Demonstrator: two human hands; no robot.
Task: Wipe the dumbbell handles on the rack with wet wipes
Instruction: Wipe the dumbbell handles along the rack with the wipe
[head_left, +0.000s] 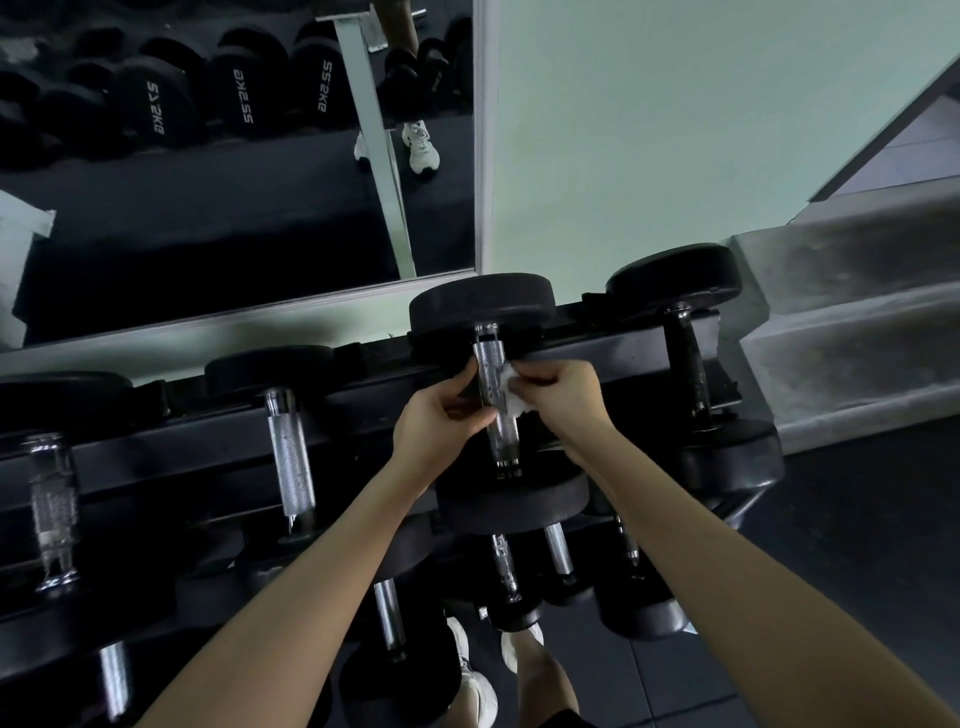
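Note:
A black dumbbell rests on the top row of the rack (597, 351), its knurled chrome handle (492, 371) running away from me. My right hand (558, 395) pinches a crumpled white wet wipe (511, 388) against the handle's right side. My left hand (441, 426) is on the handle's left side, fingers curled at it; whether it also holds part of the wipe is hidden. Two more chrome handles (290, 457) lie to the left on the same row, and a dark handle (688, 364) to the right.
Lower rows of the rack hold several smaller dumbbells (558, 556) below my arms. A wall mirror (234, 156) behind the rack reflects dumbbells and white shoes. Concrete steps (857, 322) rise at the right. My own white shoes (478, 680) stand on the dark floor.

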